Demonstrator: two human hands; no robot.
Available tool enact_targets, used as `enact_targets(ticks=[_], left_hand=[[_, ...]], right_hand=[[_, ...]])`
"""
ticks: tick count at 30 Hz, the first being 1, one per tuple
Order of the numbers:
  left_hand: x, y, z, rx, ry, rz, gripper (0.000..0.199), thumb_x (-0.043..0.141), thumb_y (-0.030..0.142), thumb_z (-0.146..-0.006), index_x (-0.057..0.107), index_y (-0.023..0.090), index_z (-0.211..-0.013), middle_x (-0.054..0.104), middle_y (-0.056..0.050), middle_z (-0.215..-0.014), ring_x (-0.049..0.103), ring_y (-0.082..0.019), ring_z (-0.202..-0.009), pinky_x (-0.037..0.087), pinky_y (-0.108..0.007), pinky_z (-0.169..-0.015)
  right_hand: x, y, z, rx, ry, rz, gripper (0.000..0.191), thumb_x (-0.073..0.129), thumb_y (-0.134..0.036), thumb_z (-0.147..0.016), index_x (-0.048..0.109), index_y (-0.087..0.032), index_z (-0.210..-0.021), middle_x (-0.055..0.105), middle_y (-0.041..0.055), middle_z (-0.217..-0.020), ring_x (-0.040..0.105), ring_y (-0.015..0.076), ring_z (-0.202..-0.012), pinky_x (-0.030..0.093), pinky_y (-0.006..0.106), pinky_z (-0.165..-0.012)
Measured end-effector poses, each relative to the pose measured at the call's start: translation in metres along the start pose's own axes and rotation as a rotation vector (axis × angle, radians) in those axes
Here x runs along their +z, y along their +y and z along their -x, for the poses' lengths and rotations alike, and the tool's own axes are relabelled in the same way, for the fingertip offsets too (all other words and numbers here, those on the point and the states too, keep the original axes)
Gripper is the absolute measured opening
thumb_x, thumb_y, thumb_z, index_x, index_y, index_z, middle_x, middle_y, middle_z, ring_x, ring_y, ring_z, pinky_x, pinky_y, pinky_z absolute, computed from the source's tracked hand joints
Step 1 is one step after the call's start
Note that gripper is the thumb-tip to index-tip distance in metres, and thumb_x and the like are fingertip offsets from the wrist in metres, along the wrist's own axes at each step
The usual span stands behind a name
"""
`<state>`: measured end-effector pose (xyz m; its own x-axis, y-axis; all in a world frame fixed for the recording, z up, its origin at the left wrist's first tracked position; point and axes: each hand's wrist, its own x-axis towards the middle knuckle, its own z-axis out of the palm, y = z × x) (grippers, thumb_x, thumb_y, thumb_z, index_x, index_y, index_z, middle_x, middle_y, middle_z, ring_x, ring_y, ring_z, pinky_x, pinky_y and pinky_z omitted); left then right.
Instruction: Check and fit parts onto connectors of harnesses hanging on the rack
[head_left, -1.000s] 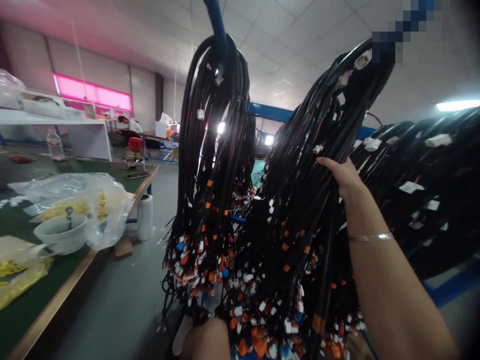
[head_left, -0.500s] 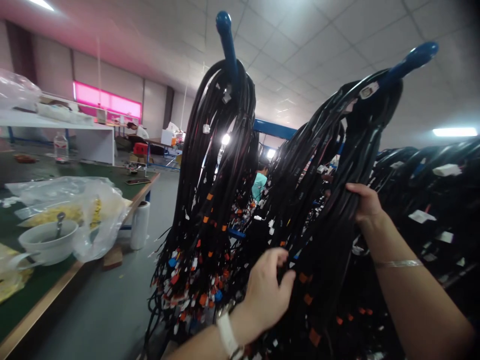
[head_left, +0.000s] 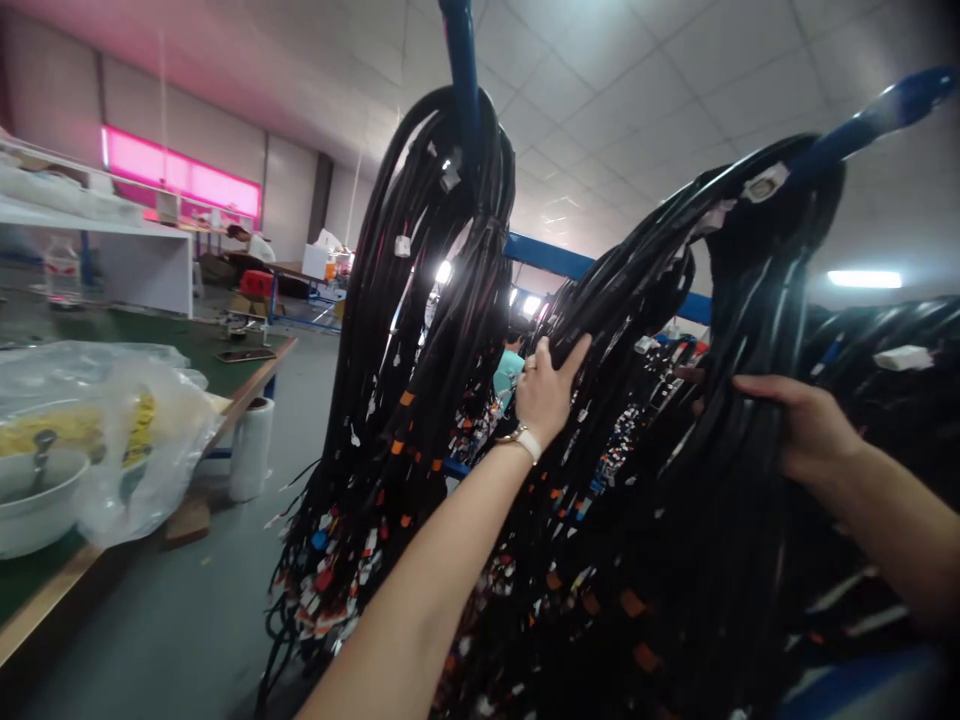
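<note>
A thick bundle of black wire harnesses (head_left: 645, 260) hangs over a blue rack arm (head_left: 870, 118) at the right. My left hand (head_left: 546, 392) grips the left side of this bundle, thumb on the near face and fingers passing behind. Around the bundle's right strands my right hand (head_left: 802, 425) is closed, its fingers mostly hidden behind the cables. White connectors (head_left: 766, 183) show near the top of the loop, and orange tags lower down. To the left, a second harness bundle (head_left: 427, 300) hangs from another blue arm (head_left: 460, 65), with many coloured connectors at its lower ends.
A green-topped table (head_left: 142, 350) at left holds a clear plastic bag (head_left: 154, 450), a white bowl (head_left: 45, 505) with a spoon, and a phone (head_left: 246, 355). A white roll (head_left: 251, 450) stands beside it. More harnesses (head_left: 877, 330) hang at right. People are in the background.
My left hand has risen from low beside the cables and taken hold of the bundle's left side. My right hand has shifted right with its strands, and the bundle is spread wider.
</note>
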<state>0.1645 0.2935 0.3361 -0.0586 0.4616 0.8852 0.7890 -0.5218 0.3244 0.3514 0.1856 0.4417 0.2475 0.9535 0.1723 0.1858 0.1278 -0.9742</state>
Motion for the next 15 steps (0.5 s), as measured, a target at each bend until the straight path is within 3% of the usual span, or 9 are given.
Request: enact_targets(ticks=[4, 15], left_hand=[[-0.003, -0.025, -0.005, 0.039, -0.026, -0.064, 0.080, 0.048, 0.009, -0.082, 0.009, 0.041, -0.143, 0.027, -0.012, -0.138, 0.051, -0.025, -0.107, 0.053, -0.039, -0.079], [-0.005, -0.034, -0.005, 0.110, -0.048, 0.040, 0.080, 0.054, 0.013, -0.080, 0.012, 0.041, -0.143, 0.026, -0.009, -0.136, 0.047, -0.026, -0.112, 0.050, -0.040, -0.086]], right_hand=[[-0.005, -0.017, 0.016, 0.082, 0.091, 0.078, 0.039, 0.054, -0.034, -0.070, 0.068, -0.020, -0.103, 0.071, 0.0150, -0.092, 0.068, 0.0308, -0.070, 0.052, 0.046, -0.063], [0.011, -0.010, 0.014, 0.095, 0.235, 0.075, 0.028, 0.055, -0.029, -0.072, 0.068, -0.019, -0.094, 0.071, 0.0134, -0.085, 0.066, 0.0268, -0.067, 0.054, 0.042, -0.062]])
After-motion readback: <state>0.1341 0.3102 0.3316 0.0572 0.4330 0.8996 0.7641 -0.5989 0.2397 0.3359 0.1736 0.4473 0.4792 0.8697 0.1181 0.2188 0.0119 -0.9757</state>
